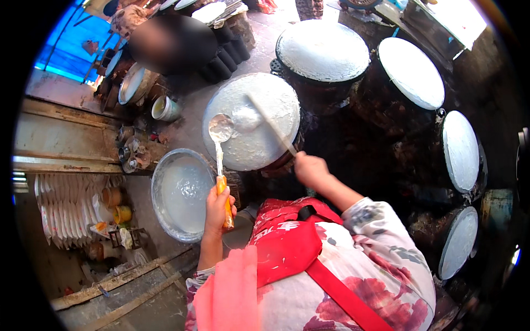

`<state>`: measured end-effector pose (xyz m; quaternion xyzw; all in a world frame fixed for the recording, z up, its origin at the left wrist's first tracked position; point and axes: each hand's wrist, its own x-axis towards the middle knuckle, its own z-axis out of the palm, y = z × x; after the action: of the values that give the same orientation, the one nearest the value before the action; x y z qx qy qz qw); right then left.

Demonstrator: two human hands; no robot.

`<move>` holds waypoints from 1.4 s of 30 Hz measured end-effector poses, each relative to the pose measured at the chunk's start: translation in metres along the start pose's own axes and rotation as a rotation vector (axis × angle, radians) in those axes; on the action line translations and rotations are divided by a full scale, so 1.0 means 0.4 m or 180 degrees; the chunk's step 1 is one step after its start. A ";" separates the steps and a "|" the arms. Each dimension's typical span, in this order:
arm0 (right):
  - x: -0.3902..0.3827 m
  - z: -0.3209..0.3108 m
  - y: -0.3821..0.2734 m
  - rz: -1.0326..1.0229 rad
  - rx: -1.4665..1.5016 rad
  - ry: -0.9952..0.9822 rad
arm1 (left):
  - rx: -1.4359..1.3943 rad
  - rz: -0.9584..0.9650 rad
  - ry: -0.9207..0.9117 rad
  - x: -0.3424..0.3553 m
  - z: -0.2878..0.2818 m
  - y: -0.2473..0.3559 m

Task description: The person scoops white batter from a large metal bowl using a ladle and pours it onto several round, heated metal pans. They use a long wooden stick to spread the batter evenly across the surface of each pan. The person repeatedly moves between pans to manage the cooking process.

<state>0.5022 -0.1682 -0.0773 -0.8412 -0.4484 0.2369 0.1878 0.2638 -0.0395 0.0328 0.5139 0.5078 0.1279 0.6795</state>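
Note:
My left hand is closed around the orange handle of a metal ladle. Whitish batter coats the ladle's bowl and neck, and the bowl is over the left side of a round griddle. My right hand grips the end of a thin wooden stick, which slants across that griddle; its far end is over a raised patch of batter. White, lumpy batter covers the griddle's top. Beside my left hand, a wide metal basin holds smooth white batter.
Round stoves with white tops, such as one at the far middle and one at right, curve around my right side. A small bucket stands left. White bags hang lower left. Another person is at the far left.

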 end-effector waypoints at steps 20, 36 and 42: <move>-0.034 0.098 -0.265 -0.0645 0.1356 -0.0013 | -0.1932 0.0132 -0.0568 -0.145 -0.078 -0.015; 0.018 0.068 -0.131 -0.1303 -0.0793 -0.0140 | -0.3795 0.0086 -0.1078 -0.152 -0.230 -0.019; 0.061 0.021 -0.057 -0.0388 -0.0163 0.0497 | -0.3765 0.0246 -0.0635 -0.179 -0.308 -0.099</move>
<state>0.4942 -0.1345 -0.0777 -0.8328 -0.4886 0.1472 0.2146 0.1164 -0.0365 0.0456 0.0762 0.2652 0.3645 0.8894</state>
